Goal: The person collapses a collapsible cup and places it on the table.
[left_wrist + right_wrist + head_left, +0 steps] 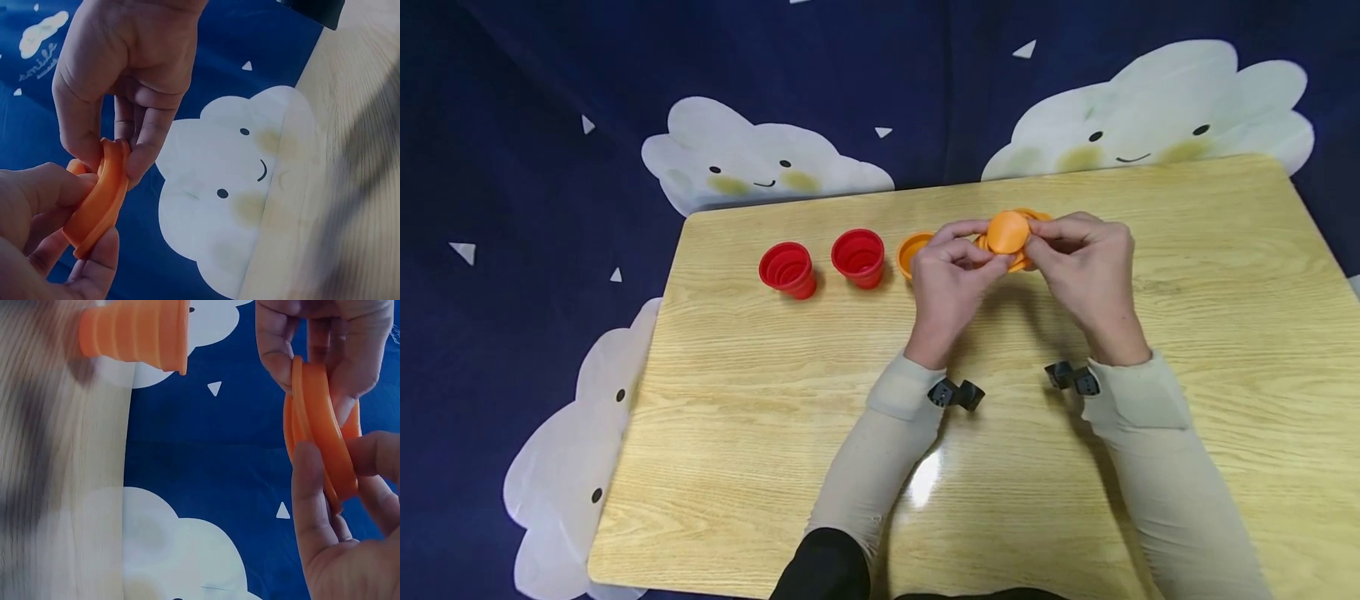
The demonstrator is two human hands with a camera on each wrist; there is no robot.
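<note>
Both hands hold an orange collapsible cup [1007,232] above the far part of the table, its round base facing the head camera. Its rings look squashed flat in the left wrist view, where the collapsed cup [100,203] shows edge-on. My left hand [951,271] pinches the left side between thumb and fingers. On the opposite side, the thumb and fingers of my right hand [1086,262] grip the rim. Just left of my left hand stands another orange cup [913,252], partly hidden by it; the right wrist view shows this cup [134,334] extended.
Two red collapsible cups [787,271] [859,258] stand extended in a row to the left, mouths up. The wooden table [760,433] meets a dark blue curtain [925,75] with printed clouds along its far edge.
</note>
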